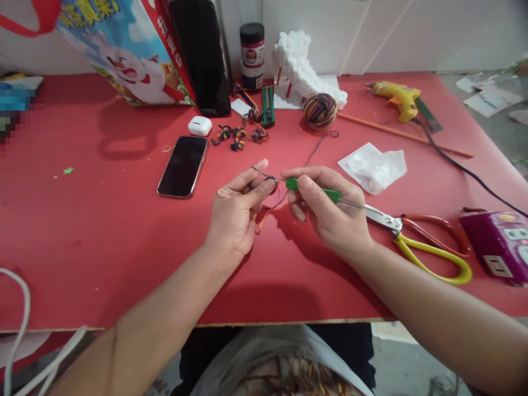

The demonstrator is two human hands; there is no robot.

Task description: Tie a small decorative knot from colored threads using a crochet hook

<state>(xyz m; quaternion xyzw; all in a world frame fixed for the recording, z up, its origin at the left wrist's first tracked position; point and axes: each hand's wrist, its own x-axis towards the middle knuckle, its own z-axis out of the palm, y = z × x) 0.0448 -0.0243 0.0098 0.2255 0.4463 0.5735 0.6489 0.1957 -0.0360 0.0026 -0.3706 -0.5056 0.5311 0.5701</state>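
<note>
My right hand grips a crochet hook by its green handle, its thin metal shaft pointing left. Pinched between the thumb and fingers of my left hand is a small piece of dark crochet work, partly hidden by the fingers. The hook's tip meets this piece. Orange and pink yarn loops down below my left hand. A strand runs from the area of my hands back to a multicoloured yarn ball. Several small crocheted pieces lie beyond my left hand.
On the red table a phone and white earbud case lie left. To the right are scissors, a crumpled tissue, a yellow glue gun with its cord, and a purple power socket. A green cutter lies behind.
</note>
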